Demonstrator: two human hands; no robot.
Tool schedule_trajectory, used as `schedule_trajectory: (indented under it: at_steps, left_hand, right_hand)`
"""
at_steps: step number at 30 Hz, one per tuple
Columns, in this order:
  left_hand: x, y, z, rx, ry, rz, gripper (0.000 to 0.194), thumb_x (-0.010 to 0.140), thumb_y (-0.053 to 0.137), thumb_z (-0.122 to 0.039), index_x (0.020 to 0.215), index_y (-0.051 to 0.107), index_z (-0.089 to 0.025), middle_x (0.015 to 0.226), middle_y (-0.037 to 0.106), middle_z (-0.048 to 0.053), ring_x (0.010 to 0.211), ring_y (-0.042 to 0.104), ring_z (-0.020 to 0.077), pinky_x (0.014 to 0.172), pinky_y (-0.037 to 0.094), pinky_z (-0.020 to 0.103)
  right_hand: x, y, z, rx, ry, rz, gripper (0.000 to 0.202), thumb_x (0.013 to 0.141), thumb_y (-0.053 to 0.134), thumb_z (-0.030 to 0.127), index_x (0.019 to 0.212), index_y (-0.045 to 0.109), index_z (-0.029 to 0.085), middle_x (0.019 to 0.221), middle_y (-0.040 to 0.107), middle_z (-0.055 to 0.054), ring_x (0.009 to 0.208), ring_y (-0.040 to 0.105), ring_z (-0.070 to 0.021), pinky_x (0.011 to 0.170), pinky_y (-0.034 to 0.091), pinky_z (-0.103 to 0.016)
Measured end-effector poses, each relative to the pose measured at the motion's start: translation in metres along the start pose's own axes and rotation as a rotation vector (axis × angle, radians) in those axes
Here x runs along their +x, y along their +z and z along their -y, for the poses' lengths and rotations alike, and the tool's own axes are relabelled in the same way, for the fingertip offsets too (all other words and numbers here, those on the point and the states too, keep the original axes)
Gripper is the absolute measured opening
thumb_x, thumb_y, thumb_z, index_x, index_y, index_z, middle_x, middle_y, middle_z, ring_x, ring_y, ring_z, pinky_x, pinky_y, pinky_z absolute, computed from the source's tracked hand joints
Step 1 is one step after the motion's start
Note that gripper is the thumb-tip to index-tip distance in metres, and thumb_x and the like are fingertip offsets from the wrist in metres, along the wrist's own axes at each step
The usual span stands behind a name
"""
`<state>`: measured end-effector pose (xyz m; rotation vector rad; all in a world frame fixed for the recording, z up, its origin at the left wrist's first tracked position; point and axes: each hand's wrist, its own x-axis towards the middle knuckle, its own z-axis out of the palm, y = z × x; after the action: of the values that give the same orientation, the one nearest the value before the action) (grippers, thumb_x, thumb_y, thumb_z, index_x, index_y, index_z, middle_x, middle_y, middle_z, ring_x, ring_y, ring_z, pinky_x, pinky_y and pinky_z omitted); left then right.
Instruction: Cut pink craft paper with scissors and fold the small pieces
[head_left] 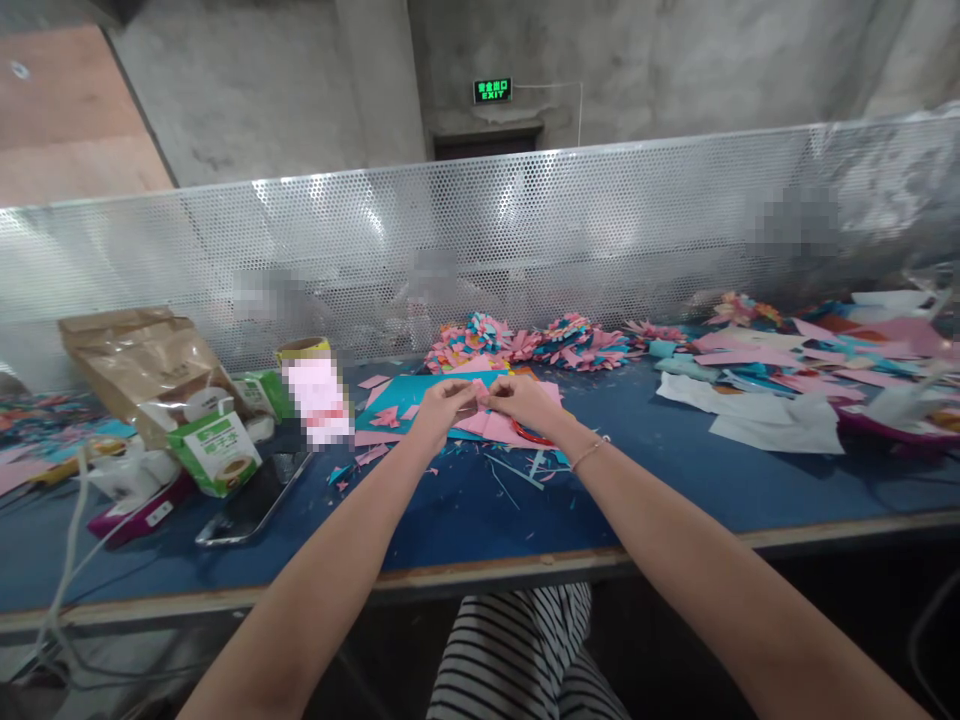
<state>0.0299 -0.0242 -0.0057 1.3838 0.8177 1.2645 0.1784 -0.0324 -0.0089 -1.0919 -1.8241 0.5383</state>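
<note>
A small piece of pink paper (481,392) is pinched between the fingertips of both hands, above the middle of the blue table. My left hand (444,403) closes on its left side. On the other side my right hand (523,397) grips it, fingers bent inward. Beneath them lie a blue paper sheet (409,391) and pink paper sheets (504,428). Red scissor handles (532,433) show partly under my right hand. Small pink cut pieces (386,416) rest by my left hand.
Colourful paper-strip bundles (577,343) line the perforated metal divider (600,210). At left stand a brown paper bag (146,370), a green-and-white packet (217,448) and a phone (253,500). White and pink paper scraps (780,415) spread at right. Cables (69,545) hang over the left edge.
</note>
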Motion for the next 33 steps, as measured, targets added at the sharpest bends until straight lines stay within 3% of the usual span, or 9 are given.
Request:
schedule_trajectory:
  at_steps: [6, 14, 24, 29, 33]
  left_hand:
    - [-0.0015, 0.0009, -0.0027, 0.006, -0.033, 0.010, 0.022, 0.050, 0.071, -0.023, 0.066, 0.058, -0.015, 0.063, 0.059, 0.002, 0.059, 0.056, 0.0116, 0.062, 0.045, 0.028]
    - [0.0009, -0.0019, -0.0059, 0.007, -0.017, 0.009, 0.019, 0.050, 0.066, -0.013, 0.068, 0.060, -0.014, 0.067, 0.059, 0.002, 0.060, 0.055, 0.0108, 0.062, 0.045, 0.028]
    - [0.0029, -0.0030, -0.0022, -0.024, -0.012, -0.005, 0.016, 0.046, 0.065, -0.010, 0.058, 0.056, -0.012, 0.054, 0.053, -0.003, 0.054, 0.050, 0.0076, 0.060, 0.044, 0.025]
    - [0.0037, -0.0035, -0.0005, -0.027, -0.027, -0.030, 0.017, 0.046, 0.062, -0.008, 0.061, 0.059, -0.012, 0.054, 0.054, -0.002, 0.054, 0.051, 0.0081, 0.060, 0.044, 0.026]
    - [0.0033, -0.0025, -0.0022, -0.060, -0.048, -0.048, 0.016, 0.045, 0.065, -0.010, 0.059, 0.057, -0.012, 0.052, 0.053, -0.002, 0.052, 0.050, 0.0074, 0.059, 0.044, 0.025]
  right_hand:
    - [0.0003, 0.0043, -0.0020, 0.022, 0.022, 0.021, 0.021, 0.062, 0.057, 0.035, 0.060, 0.053, 0.014, 0.054, 0.049, 0.002, 0.051, 0.043, -0.0080, 0.051, 0.035, -0.022]
    - [0.0032, 0.0083, -0.0079, 0.353, 0.066, 0.007, 0.020, 0.061, 0.054, 0.023, 0.060, 0.034, 0.019, 0.055, 0.042, 0.006, 0.050, 0.049, -0.0075, 0.055, 0.045, -0.023]
    - [0.0008, 0.0064, -0.0028, 0.515, 0.157, -0.010, 0.012, 0.056, 0.053, 0.018, 0.064, 0.044, 0.019, 0.055, 0.048, 0.006, 0.053, 0.055, -0.0100, 0.056, 0.046, -0.024]
    - [0.0025, 0.0083, -0.0060, 0.596, 0.204, -0.034, 0.012, 0.054, 0.050, 0.016, 0.066, 0.051, 0.018, 0.056, 0.048, 0.006, 0.050, 0.050, -0.0077, 0.058, 0.047, -0.025]
    - [0.0040, 0.0086, -0.0076, 0.604, 0.199, -0.061, 0.010, 0.054, 0.050, 0.016, 0.065, 0.049, 0.018, 0.053, 0.044, 0.007, 0.049, 0.048, -0.0073, 0.058, 0.047, -0.025]
